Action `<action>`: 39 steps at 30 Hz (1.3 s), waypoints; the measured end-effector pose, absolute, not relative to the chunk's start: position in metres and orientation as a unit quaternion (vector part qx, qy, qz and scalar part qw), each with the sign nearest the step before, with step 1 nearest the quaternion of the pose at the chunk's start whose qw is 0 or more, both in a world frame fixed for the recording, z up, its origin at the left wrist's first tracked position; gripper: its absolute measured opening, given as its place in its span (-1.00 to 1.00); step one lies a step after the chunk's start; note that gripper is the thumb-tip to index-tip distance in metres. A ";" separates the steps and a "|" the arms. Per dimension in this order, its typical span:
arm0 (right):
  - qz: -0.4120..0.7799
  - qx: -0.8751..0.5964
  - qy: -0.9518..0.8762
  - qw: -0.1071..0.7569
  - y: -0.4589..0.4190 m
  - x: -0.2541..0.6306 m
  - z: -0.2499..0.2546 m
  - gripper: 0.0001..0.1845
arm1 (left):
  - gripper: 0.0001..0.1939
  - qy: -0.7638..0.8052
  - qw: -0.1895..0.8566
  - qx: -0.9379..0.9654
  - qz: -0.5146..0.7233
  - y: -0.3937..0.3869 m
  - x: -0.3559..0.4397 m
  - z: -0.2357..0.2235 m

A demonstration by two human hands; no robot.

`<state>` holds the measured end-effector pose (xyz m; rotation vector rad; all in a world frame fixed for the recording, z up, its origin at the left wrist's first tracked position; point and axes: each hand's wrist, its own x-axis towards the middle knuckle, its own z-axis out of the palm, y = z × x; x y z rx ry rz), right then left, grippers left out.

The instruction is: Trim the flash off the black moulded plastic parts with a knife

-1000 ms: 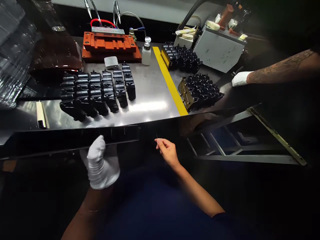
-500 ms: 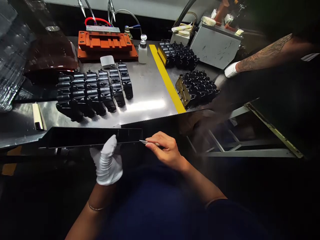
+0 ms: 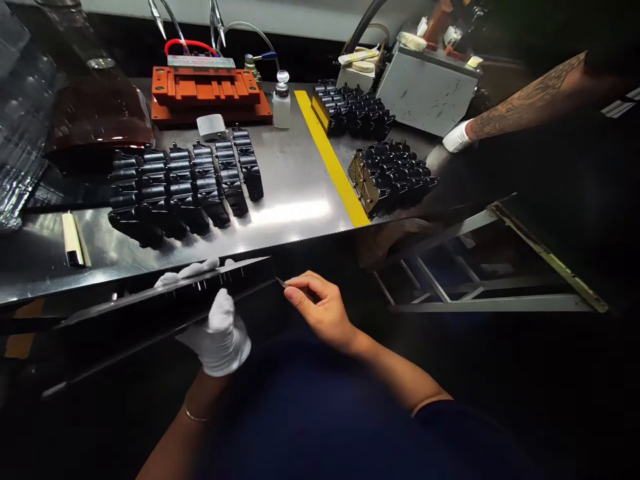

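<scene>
My left hand [image 3: 216, 327], in a white glove, grips a long black plastic panel [image 3: 150, 303] held just below the front edge of the steel table [image 3: 295, 193]. The panel is tilted, its left end lower. My bare right hand [image 3: 320, 308] pinches a small metal blade [image 3: 281, 283] whose tip sits at the panel's right end. Several rows of black plastic parts [image 3: 180, 183] lie on the table behind the panel.
An orange fixture [image 3: 207, 90], a small white bottle [image 3: 281, 100] and a yellow stripe [image 3: 330, 160] are on the table. Two more clusters of black parts [image 3: 393, 170] and a grey box [image 3: 425, 83] lie right. A co-worker's gloved hand [image 3: 457, 137] reaches in. A metal frame [image 3: 475, 273] sits lower right.
My right hand moved left to the panel's right end with the blade. The panel shifted right and then tilted, its left end dropping. The co-worker's hand moved back and left.
</scene>
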<state>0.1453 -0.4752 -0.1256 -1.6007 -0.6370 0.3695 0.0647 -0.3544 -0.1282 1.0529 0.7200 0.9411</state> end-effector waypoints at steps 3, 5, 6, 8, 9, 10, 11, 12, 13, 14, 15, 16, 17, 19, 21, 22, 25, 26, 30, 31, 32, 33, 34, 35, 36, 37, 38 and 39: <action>0.198 -0.675 -0.255 0.663 -0.466 0.131 -0.130 -0.81 | -0.54 0.298 0.692 0.522 0.400 -0.351 0.059 -0.136; 0.200 -0.670 -0.246 0.671 -0.462 0.128 -0.134 -0.80 | -0.55 0.288 0.691 0.535 0.390 -0.348 0.054 -0.141; 0.196 -0.671 -0.241 0.673 -0.461 0.128 -0.135 -0.80 | -0.57 0.287 0.687 0.539 0.394 -0.347 0.051 -0.144; 0.184 -0.677 -0.231 0.674 -0.461 0.129 -0.138 -0.81 | -0.59 0.289 0.667 0.551 0.409 -0.345 0.048 -0.149; 0.178 -0.681 -0.225 0.674 -0.461 0.130 -0.139 -0.82 | -0.59 0.292 0.656 0.557 0.417 -0.345 0.047 -0.151; 0.172 -0.684 -0.219 0.674 -0.462 0.131 -0.141 -0.82 | -0.60 0.296 0.647 0.561 0.424 -0.345 0.046 -0.152; 0.166 -0.688 -0.215 0.673 -0.463 0.132 -0.142 -0.83 | -0.59 0.300 0.643 0.563 0.425 -0.345 0.046 -0.152; 0.161 -0.692 -0.212 0.671 -0.464 0.132 -0.143 -0.83 | -0.59 0.302 0.646 0.562 0.420 -0.346 0.047 -0.152; 0.156 -0.695 -0.209 0.670 -0.465 0.133 -0.143 -0.82 | -0.58 0.303 0.652 0.561 0.411 -0.347 0.048 -0.150; 0.151 -0.698 -0.208 0.668 -0.465 0.133 -0.144 -0.82 | -0.57 0.302 0.657 0.560 0.404 -0.348 0.050 -0.147; 0.146 -0.700 -0.208 0.667 -0.464 0.133 -0.145 -0.82 | -0.56 0.300 0.659 0.560 0.402 -0.350 0.053 -0.142; 0.141 -0.702 -0.209 0.666 -0.464 0.134 -0.147 -0.82 | -0.55 0.300 0.655 0.559 0.411 -0.352 0.056 -0.137; 0.139 -0.703 -0.212 0.664 -0.463 0.136 -0.148 -0.82 | -0.53 0.299 0.643 0.557 0.433 -0.354 0.058 -0.131; 0.133 -0.708 -0.208 0.662 -0.461 0.142 -0.154 -0.81 | -0.50 0.287 0.631 0.526 0.493 -0.358 0.062 -0.119; 0.119 -0.715 -0.180 0.665 -0.461 0.152 -0.159 -0.78 | -0.54 0.258 0.681 0.467 0.502 -0.361 0.063 -0.110; 0.109 -0.720 -0.165 0.665 -0.462 0.157 -0.161 -0.76 | -0.60 0.248 0.716 0.439 0.484 -0.361 0.062 -0.106; 0.102 -0.731 -0.198 0.645 -0.470 0.165 -0.160 -0.77 | -0.75 0.288 0.773 0.389 0.410 -0.357 0.060 -0.103; 0.109 -0.728 -0.242 0.633 -0.474 0.165 -0.156 -0.80 | -0.77 0.318 0.769 0.381 0.402 -0.355 0.060 -0.105; 0.113 -0.676 -0.416 0.598 -0.488 0.155 -0.137 -0.85 | -0.80 0.361 0.753 0.383 0.394 -0.349 0.062 -0.120; 0.104 -0.668 -0.438 0.592 -0.490 0.152 -0.134 -0.86 | -0.79 0.358 0.750 0.391 0.396 -0.349 0.063 -0.124; 0.096 -0.665 -0.453 0.586 -0.491 0.150 -0.131 -0.86 | -0.78 0.354 0.749 0.396 0.397 -0.350 0.064 -0.127; 0.091 -0.666 -0.462 0.579 -0.491 0.149 -0.129 -0.86 | -0.77 0.352 0.748 0.396 0.399 -0.350 0.064 -0.130; 0.088 -0.668 -0.466 0.574 -0.491 0.149 -0.128 -0.86 | -0.77 0.351 0.745 0.396 0.405 -0.351 0.064 -0.131; 0.088 -0.670 -0.468 0.569 -0.491 0.149 -0.128 -0.86 | -0.76 0.351 0.740 0.396 0.415 -0.352 0.065 -0.131; 0.089 -0.673 -0.468 0.566 -0.490 0.149 -0.128 -0.86 | -0.74 0.351 0.734 0.395 0.426 -0.353 0.065 -0.131; 0.088 -0.677 -0.466 0.563 -0.489 0.150 -0.129 -0.86 | -0.72 0.352 0.729 0.391 0.437 -0.353 0.065 -0.129; 0.084 -0.683 -0.461 0.561 -0.488 0.152 -0.130 -0.87 | -0.68 0.354 0.726 0.384 0.447 -0.353 0.065 -0.126; 0.079 -0.689 -0.454 0.559 -0.487 0.155 -0.132 -0.87 | -0.64 0.355 0.726 0.378 0.451 -0.354 0.064 -0.122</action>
